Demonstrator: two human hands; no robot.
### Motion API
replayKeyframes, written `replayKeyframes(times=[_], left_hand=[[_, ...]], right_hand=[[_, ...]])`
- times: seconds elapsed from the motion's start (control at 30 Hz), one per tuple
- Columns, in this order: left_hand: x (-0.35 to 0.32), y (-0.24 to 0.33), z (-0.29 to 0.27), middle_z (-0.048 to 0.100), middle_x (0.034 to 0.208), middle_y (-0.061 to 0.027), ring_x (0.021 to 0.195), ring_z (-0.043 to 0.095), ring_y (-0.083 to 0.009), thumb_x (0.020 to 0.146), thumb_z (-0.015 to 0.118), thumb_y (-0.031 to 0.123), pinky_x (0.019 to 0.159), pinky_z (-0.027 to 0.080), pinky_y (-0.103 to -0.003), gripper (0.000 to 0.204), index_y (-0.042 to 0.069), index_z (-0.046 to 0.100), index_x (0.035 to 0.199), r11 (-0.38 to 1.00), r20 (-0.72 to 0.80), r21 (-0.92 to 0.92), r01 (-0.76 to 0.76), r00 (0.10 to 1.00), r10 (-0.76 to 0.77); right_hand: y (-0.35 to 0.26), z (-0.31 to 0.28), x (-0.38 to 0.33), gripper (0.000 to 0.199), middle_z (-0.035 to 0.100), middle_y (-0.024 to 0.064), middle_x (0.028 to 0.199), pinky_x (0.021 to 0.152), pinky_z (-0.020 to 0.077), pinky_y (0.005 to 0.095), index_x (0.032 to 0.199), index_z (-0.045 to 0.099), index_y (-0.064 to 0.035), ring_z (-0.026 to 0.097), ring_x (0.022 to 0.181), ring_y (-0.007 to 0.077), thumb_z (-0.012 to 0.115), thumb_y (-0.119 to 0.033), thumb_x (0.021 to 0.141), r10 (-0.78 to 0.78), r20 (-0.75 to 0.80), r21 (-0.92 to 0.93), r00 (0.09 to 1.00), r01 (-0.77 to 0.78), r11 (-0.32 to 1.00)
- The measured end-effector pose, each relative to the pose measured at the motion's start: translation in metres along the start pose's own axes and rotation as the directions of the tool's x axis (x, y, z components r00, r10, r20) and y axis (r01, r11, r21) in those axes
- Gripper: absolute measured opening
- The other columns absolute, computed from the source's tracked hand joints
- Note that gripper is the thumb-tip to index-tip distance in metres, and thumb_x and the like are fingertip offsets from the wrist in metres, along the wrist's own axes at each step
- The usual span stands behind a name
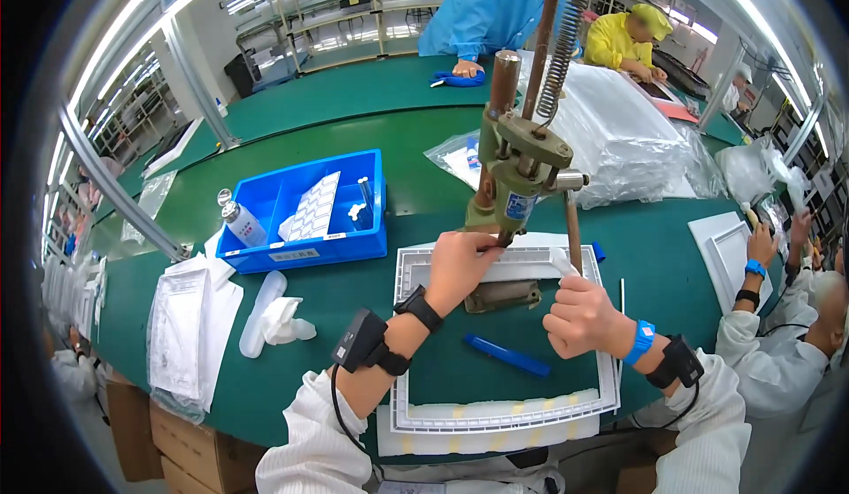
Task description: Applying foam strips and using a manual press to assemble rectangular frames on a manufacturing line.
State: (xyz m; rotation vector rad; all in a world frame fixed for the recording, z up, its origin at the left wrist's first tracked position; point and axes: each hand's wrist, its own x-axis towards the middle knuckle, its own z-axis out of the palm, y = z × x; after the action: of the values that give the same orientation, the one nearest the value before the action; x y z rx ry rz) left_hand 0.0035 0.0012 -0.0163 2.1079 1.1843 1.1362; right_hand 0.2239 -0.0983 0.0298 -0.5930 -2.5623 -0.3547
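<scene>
A white rectangular frame [402, 344] lies before me, its far side beneath a green hand press [517, 180]. My left hand [460, 268] is closed in a pinch just under the press head, over the frame's far edge; whatever its fingertips hold is hidden. My right hand [584, 319] makes a fist inside the frame's right side. From its top sticks a small white piece [562, 262], and the press's brown lever [573, 229] comes down right behind it. What the fist wraps round cannot be made out. Inside the frame lies a blue pen-like tool [507, 355].
To the left stand a blue divided bin [305, 251] with a bottle [240, 222], and bagged white frames [179, 335]. A wrapped stack [610, 131] sits behind the press. White foam [486, 441] lies under the near edge. Co-workers are across the bench [354, 96] and at right.
</scene>
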Motion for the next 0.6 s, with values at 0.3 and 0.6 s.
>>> replayKeyframes(times=[0.3, 0.6], left_hand=[[-0.003, 0.000, -0.001, 0.070, 0.077, -0.0174, 0.070, 0.068, -0.0345, 0.077, 0.076, 0.016, 0.067, 0.054, -0.039, 0.017, 0.005, 0.078, 0.089, 0.999, -0.032, -0.003, 0.036, 0.999, -0.036], [-0.001, -0.003, 0.002, 0.070, 0.075, -0.0182, 0.069, 0.068, -0.0353, 0.077, 0.076, 0.017, 0.066, 0.054, -0.040, 0.016, 0.005, 0.078, 0.089, 1.000, -0.061, 0.020, -0.002, 0.998, 0.003]], right_hand=[[0.001, 0.006, 0.002, 0.025, 0.037, 0.0011, 0.051, 0.058, 0.0424, 0.0314, 0.052, 0.036, -0.0113, 0.042, 0.050, 0.0195, 0.060, -0.005, 0.053, -0.006, -0.034, -0.009, 0.999, 0.005, 1.000], [0.003, 0.012, 0.000, 0.024, 0.032, 0.0017, 0.051, 0.057, 0.0391, 0.0315, 0.053, 0.035, -0.0105, 0.038, 0.048, 0.0197, 0.057, -0.004, 0.054, -0.021, -0.091, -0.004, 0.996, 0.021, 1.000]])
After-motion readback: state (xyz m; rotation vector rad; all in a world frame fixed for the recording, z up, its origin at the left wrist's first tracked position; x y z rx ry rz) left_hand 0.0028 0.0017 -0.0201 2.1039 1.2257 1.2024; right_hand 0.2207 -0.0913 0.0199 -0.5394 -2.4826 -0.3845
